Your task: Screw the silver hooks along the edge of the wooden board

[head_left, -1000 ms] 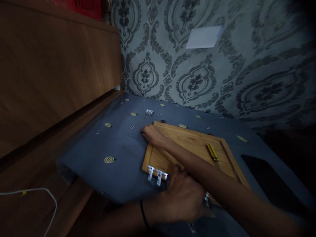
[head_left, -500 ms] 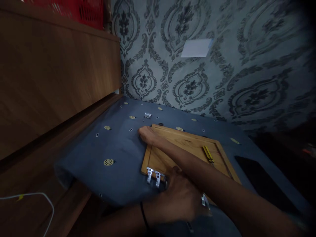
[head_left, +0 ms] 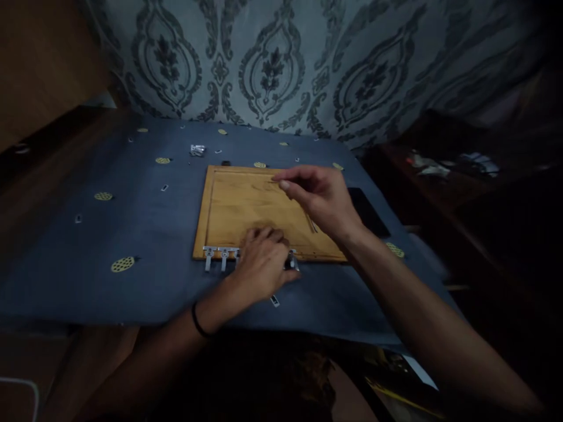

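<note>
A framed wooden board (head_left: 235, 205) lies flat on the blue cloth. Silver metal brackets (head_left: 224, 256) line its near edge. My left hand (head_left: 264, 261), with a black band at the wrist, rests over that edge; its fingers curl on the wood and the thumb lies beside a metal bracket (head_left: 291, 262) there, partly covering it. Above the board my right hand (head_left: 323, 199) is raised, thumb and forefinger pinched together; whatever is between them is too small to name. A thin metal shaft (head_left: 312, 224) shows on the board beneath my right hand, its handle hidden.
Another small metal piece (head_left: 197, 150) lies on the patterned blue cloth (head_left: 145, 223) behind the board. A flat black object (head_left: 369, 211) is at its right. Patterned wallpaper (head_left: 272, 70) rises behind, and a wooden cabinet (head_left: 44, 64) stands at the left.
My right hand has come back from the cloth past the board's far left corner and is now raised over the board. My left hand stays at the near edge. The view has shifted.
</note>
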`<action>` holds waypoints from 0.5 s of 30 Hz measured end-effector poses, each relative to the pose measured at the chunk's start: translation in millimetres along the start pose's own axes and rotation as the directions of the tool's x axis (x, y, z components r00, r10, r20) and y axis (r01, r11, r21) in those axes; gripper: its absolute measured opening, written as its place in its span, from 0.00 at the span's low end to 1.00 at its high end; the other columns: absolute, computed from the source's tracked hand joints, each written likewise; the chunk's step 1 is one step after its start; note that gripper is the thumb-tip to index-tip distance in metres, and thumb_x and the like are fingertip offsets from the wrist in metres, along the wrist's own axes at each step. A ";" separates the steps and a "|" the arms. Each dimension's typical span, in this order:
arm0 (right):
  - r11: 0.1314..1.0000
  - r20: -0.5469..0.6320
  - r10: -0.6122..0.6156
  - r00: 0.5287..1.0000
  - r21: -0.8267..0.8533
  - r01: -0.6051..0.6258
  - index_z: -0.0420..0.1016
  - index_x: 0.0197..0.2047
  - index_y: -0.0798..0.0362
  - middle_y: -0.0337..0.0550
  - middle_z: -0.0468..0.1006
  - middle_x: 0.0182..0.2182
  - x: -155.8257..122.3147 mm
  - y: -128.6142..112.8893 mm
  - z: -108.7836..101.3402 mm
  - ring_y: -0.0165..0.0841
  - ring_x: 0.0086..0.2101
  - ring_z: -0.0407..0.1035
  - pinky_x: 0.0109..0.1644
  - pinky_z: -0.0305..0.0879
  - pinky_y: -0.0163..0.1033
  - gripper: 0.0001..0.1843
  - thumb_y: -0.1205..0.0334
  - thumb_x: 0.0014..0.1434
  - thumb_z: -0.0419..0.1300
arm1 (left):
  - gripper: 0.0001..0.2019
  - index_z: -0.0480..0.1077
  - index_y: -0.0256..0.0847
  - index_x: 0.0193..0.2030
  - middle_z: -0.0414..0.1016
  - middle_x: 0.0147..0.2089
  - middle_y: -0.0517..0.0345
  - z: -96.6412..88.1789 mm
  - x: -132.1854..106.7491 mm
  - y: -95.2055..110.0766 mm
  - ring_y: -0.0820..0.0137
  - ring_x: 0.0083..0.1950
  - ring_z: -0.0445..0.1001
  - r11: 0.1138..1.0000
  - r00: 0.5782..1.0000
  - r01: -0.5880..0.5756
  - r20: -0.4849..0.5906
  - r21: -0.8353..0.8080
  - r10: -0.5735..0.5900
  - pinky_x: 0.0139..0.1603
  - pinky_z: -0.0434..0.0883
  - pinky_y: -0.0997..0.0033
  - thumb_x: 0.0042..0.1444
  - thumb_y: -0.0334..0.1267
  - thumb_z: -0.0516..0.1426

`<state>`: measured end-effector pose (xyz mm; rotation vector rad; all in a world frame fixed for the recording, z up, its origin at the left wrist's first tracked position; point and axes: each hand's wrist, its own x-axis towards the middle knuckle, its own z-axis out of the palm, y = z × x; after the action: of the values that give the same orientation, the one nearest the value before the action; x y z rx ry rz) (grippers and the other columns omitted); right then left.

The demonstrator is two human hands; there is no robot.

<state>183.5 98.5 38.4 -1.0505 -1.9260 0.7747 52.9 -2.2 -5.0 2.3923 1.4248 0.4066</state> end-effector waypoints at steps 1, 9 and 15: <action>0.998 -0.059 0.027 0.998 0.058 -0.023 0.84 0.43 0.52 0.42 0.85 0.38 -18.8 5.7 -8.6 0.29 0.34 0.75 0.39 0.72 0.37 0.10 0.57 0.61 0.67 | 0.18 0.78 0.34 0.45 0.78 0.49 0.46 -0.3 -0.4 0.5 0.51 0.59 0.73 1.000 1.000 0.001 0.001 0.004 -0.001 0.59 0.67 0.49 0.60 0.49 0.69; 0.956 -0.155 0.239 0.959 0.210 -0.204 0.86 0.37 0.50 0.42 0.86 0.33 -106.1 45.0 -10.9 0.32 0.34 0.79 0.38 0.76 0.38 0.09 0.55 0.55 0.71 | 0.20 0.77 0.37 0.49 0.78 0.48 0.51 -0.8 -2.0 2.7 0.55 0.55 0.72 0.998 1.000 0.016 0.004 0.055 -0.016 0.57 0.67 0.55 0.59 0.49 0.70; 0.953 -0.116 0.259 0.959 0.193 -0.234 0.86 0.39 0.48 0.41 0.88 0.35 -125.7 44.4 -2.4 0.35 0.36 0.82 0.43 0.81 0.42 0.07 0.56 0.57 0.71 | 0.19 0.77 0.36 0.50 0.77 0.48 0.52 -1.8 -2.4 3.7 0.55 0.55 0.72 1.000 1.000 0.002 0.016 0.028 -0.003 0.58 0.67 0.53 0.60 0.49 0.69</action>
<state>245.8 10.0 -39.5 -1.2155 -1.5932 0.9660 54.0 -5.7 -2.1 2.4105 1.4356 0.3681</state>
